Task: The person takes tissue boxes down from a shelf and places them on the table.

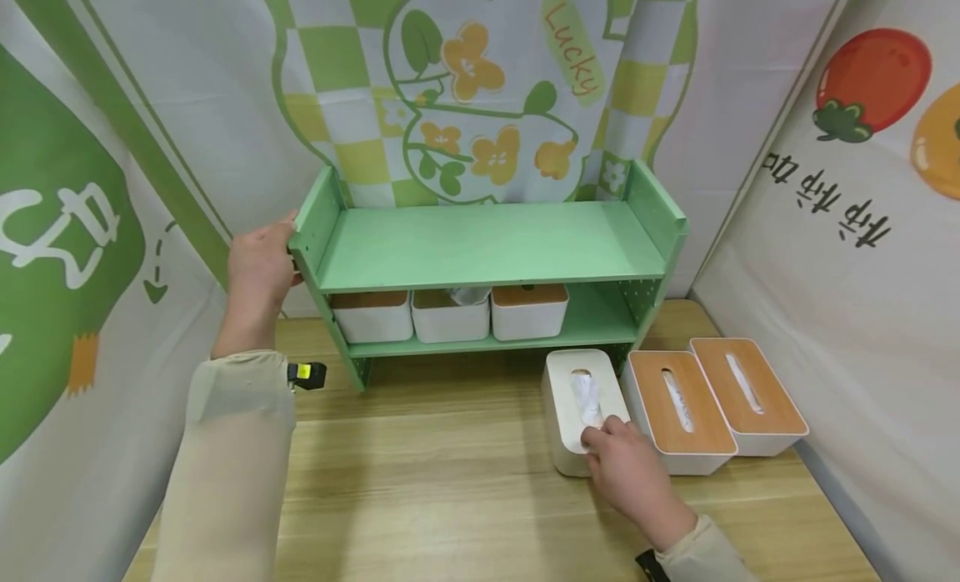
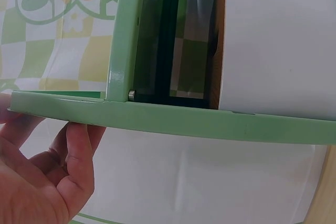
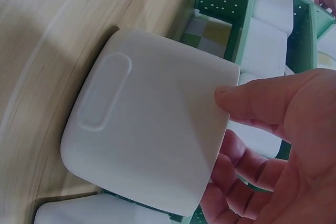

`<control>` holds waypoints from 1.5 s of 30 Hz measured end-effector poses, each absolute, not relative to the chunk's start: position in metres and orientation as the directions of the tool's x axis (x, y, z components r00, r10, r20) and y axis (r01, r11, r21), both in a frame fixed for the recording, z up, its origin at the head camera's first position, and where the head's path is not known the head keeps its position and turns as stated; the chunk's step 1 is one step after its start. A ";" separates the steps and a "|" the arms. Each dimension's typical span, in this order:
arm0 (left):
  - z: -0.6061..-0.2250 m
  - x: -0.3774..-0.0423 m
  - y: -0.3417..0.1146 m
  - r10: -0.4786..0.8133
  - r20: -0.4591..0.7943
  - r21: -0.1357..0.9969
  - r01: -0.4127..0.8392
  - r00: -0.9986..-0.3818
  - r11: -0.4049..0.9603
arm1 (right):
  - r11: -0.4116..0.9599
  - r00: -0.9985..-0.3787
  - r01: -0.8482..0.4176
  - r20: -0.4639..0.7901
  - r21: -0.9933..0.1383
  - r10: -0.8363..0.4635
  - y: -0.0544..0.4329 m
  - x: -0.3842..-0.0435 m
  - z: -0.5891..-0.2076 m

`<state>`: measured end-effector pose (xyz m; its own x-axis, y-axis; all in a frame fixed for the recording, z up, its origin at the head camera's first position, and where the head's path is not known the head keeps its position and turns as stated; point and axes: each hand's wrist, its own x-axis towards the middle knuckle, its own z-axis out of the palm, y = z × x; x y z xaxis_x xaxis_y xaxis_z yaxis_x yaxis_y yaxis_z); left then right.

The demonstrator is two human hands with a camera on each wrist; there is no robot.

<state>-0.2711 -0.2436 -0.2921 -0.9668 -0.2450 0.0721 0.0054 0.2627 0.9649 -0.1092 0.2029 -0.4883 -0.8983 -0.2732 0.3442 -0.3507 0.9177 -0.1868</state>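
Note:
My left hand (image 1: 258,261) grips the upper front edge of the left side panel of a green two-tier shelf (image 1: 480,244). In the left wrist view, fingers of that hand (image 2: 47,177) bend against the panel's outer face. A white tissue box (image 1: 566,436) with a pale lid and a tissue sticking out stands on the table before the shelf's right end. At its near end, my right hand (image 1: 637,474) pinches the top edge. The right wrist view shows the thumb on the box's end wall (image 3: 152,119), with the other fingers bent at the lid side.
Three white tissue boxes (image 1: 450,319) sit side by side on the lower tier, towards its left. Two wood-lidded tissue boxes (image 1: 712,423) stand on the table (image 1: 420,482) to the right. Printed curtains (image 1: 795,257) hang behind and at both sides.

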 end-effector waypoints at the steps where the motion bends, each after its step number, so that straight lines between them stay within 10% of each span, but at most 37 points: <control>1: -0.292 -0.271 -0.244 -0.244 0.071 0.966 0.006 -0.967 0.260 | 0.918 -0.900 -0.348 0.342 -0.192 -0.270 0.204 -0.109 -0.488; 26: -0.291 -0.271 -0.241 -0.245 0.071 0.964 0.003 -0.967 0.266 | 0.937 -0.930 -0.290 0.289 -0.195 -0.227 0.221 -0.108 -0.483; 45: -0.291 -0.271 -0.242 -0.246 0.073 0.959 0.001 -0.966 0.282 | 0.657 -0.972 -0.023 0.170 -0.753 0.161 0.289 -0.178 -0.386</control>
<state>-0.2705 -0.2424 -0.2910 -0.9664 -0.2464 0.0731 0.0007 0.2820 0.9594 -0.1776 0.2891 -0.3863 -0.9722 0.1614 0.1699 -0.0225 0.6574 -0.7532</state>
